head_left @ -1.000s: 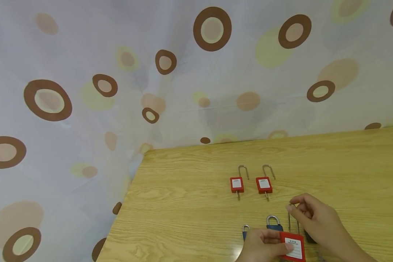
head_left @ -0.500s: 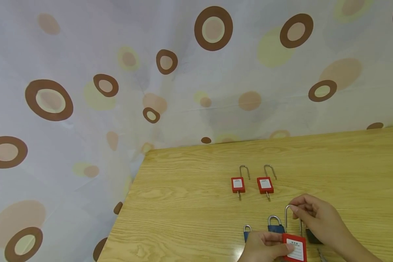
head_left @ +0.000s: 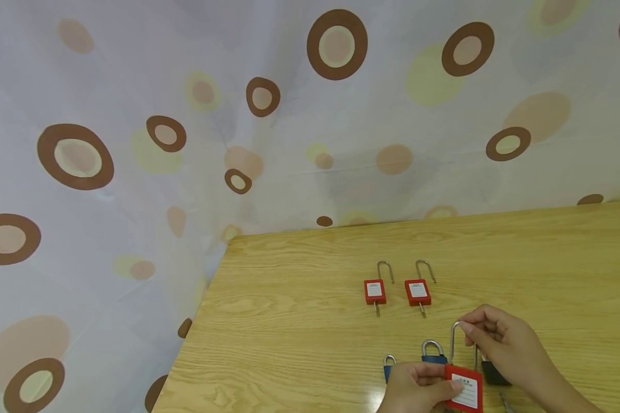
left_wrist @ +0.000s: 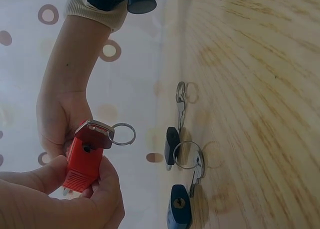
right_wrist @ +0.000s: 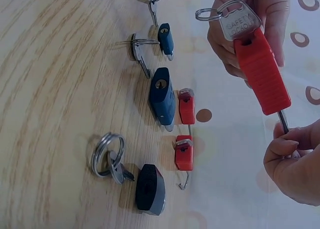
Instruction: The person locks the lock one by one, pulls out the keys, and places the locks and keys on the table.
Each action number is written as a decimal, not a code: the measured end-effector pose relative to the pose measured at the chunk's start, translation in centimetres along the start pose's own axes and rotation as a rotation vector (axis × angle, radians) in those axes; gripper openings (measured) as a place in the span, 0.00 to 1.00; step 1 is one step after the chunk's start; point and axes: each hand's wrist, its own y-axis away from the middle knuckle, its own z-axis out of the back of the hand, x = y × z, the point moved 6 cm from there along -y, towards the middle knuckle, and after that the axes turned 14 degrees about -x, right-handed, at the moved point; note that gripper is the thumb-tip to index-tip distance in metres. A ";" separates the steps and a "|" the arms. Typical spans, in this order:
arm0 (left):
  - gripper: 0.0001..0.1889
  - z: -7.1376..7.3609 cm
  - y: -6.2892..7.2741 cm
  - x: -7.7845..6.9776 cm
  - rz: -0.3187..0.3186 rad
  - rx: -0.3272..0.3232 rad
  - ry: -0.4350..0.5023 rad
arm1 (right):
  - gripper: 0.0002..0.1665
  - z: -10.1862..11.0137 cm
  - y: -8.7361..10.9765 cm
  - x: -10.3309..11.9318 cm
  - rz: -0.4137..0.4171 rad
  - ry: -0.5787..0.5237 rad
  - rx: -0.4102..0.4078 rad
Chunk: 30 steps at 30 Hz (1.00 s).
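Observation:
A red padlock (head_left: pixel 465 390) with a white label is held up over the table between both hands. The left hand (head_left: pixel 413 387) grips its body, thumb on the label. The right hand (head_left: pixel 506 344) pinches the long steel shackle (head_left: pixel 452 344) near its bend. Whether both shackle legs sit in the body cannot be told. In the right wrist view a flat key (right_wrist: pixel 240 21) marked "SAFETY LOCKOUT" sticks from the body's bottom, with a ring (right_wrist: pixel 207 14) on it. Below the hands lie two blue padlocks (head_left: pixel 434 359) and a black padlock (head_left: pixel 493 373), partly covered by the hands.
Two red padlocks (head_left: pixel 375 291) with raised, swung-out shackles and inserted keys lie farther back on the wood-grain table (head_left: pixel 289 321). Keys on a ring (right_wrist: pixel 110 156) lie by the black padlock. A dotted curtain (head_left: pixel 289 143) hangs behind and left of the table.
The shackle of the held red padlock has turned, so its two legs show wider apart. The left hand keeps its grip, and the right hand's fingers have shifted slightly at the bend.

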 end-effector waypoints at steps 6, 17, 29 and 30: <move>0.07 0.0 -0.2 0.0 -0.022 -0.028 -0.019 | 0.03 0.0 0.1 0.1 -0.007 -0.009 -0.005; 0.09 0.3 -0.7 -0.2 -0.087 -0.019 0.000 | 0.11 0.4 0.4 0.8 0.168 -0.191 0.010; 0.10 0.3 -0.7 -0.4 -0.148 0.015 0.126 | 0.17 0.5 1.3 1.8 0.270 -0.176 -0.039; 0.10 0.3 -0.6 -0.5 -0.152 0.011 0.128 | 0.17 0.4 1.4 1.9 0.276 -0.163 -0.041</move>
